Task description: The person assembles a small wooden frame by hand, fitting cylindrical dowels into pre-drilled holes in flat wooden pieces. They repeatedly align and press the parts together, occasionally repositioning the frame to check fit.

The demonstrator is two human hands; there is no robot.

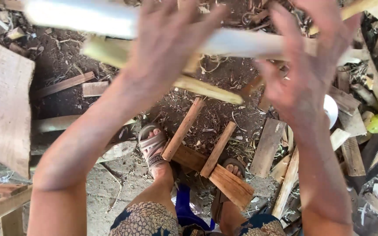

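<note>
Blurring across the top of the view, a long pale stick [259,43] is lying crosswise behind both raised hands, its left end smeared white and its right end running out toward the frame edge. The left hand [167,43] is spreading its fingers in front of it, and the right hand [307,70] is doing the same further along; both look loosened and open, though whether either palm is touching the wood is hard to tell through the motion blur. A second, yellowish stick [162,70] is slanting beneath the left hand, partly hidden by the wrist. Below, two sandalled feet [154,148] are standing on dirt among short brown wood pieces [215,170]. A wide board [3,105] is being cut off at the left edge.
</note>
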